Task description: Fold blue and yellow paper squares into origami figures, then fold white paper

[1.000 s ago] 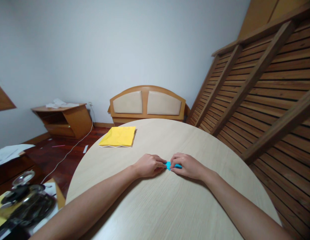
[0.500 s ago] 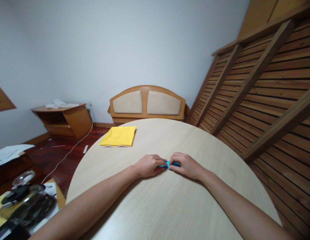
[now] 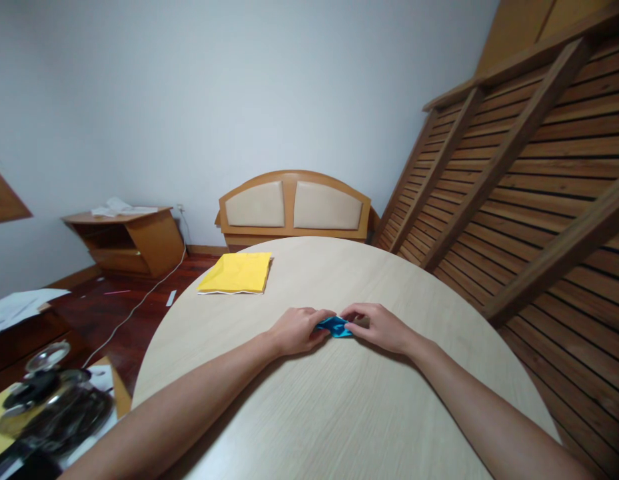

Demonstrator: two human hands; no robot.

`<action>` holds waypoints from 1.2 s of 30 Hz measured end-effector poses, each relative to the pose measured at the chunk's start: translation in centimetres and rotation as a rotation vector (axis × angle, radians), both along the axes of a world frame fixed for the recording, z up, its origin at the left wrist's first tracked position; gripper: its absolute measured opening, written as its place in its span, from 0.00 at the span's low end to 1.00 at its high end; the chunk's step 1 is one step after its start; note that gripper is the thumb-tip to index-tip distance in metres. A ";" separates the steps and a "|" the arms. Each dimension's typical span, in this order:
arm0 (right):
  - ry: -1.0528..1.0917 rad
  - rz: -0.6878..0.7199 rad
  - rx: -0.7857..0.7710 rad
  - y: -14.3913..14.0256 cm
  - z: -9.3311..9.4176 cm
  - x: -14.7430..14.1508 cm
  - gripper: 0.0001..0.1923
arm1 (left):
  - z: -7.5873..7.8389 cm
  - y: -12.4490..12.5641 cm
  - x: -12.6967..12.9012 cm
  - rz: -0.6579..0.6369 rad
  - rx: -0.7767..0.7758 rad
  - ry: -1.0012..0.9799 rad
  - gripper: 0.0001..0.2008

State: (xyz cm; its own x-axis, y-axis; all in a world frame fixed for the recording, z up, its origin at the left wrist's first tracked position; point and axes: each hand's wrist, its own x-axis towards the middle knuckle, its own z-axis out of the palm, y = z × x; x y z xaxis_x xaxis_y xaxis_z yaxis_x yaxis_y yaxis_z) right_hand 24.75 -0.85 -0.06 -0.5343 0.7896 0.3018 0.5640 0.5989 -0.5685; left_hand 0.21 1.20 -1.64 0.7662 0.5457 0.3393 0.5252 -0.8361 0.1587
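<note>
A small piece of folded blue paper (image 3: pixel 338 327) is between my hands, just above or on the pale round table (image 3: pixel 309 413). My left hand (image 3: pixel 300 331) is closed on its left end, the thumb and fingers pinching it. From the other side, my right hand (image 3: pixel 379 327) has its thumb and fingertips at the right edge of the blue paper, with a gap showing inside the curled fingers. Part of the paper's left end is hidden under my left fingers.
A stack of yellow paper (image 3: pixel 236 273) lies at the table's far left. Beyond the table stands a headboard (image 3: pixel 294 203); a slatted wooden frame (image 3: pixel 489 180) leans at the right. At lower left is a side surface with a dark bag-like clutter (image 3: pixel 64 407).
My right hand has shifted slightly right and its fingers have spread a little. More of the blue paper shows between the hands, and its folds look more opened.
</note>
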 end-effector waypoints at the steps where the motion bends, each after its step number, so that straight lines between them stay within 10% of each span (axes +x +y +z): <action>1: 0.004 -0.009 0.000 0.0 -0.1 -0.1 0.11 | 0.1 0.0 0.0 -0.001 -0.005 -0.002 0.18; 36: -0.382 -0.207 0.211 -0.4 0.0 -2.5 0.04 | -0.8 0.3 0.6 -0.033 -0.128 -0.151 0.12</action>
